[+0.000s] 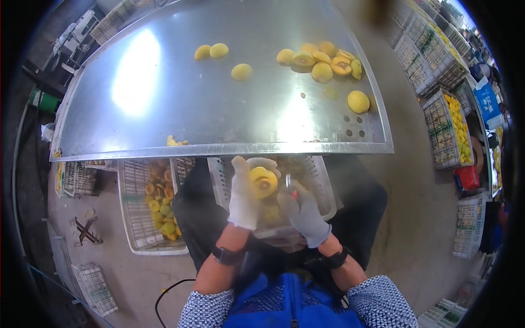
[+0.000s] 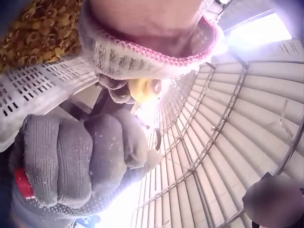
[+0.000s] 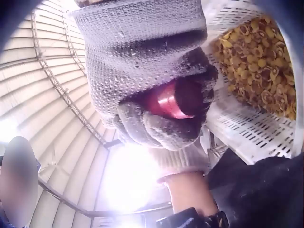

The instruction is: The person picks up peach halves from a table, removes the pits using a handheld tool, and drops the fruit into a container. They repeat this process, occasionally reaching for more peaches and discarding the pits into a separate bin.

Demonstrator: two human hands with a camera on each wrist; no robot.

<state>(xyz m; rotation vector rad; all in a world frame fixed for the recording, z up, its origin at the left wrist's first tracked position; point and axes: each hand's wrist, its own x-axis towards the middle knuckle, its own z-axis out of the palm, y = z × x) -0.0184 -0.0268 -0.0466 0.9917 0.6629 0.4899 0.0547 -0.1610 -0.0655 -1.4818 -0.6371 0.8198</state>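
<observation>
My gloved left hand holds a yellow peach half, its cut face and brown centre turned up, thumb straight along one side. Close on the right, my gloved right hand grips a red-handled tool with a curved metal tip. That tip stands beside the peach half, apart from it in the head view. The red handle shows inside the curled fingers in the right wrist view. Both hands are over a white plastic crate between the knees, with many cut fruit pieces in it.
A metal table with a raised edge lies just ahead, bearing whole peaches and a cluster of cut ones at the right. Another crate with peach halves stands at the left. Stacked crates line the right side.
</observation>
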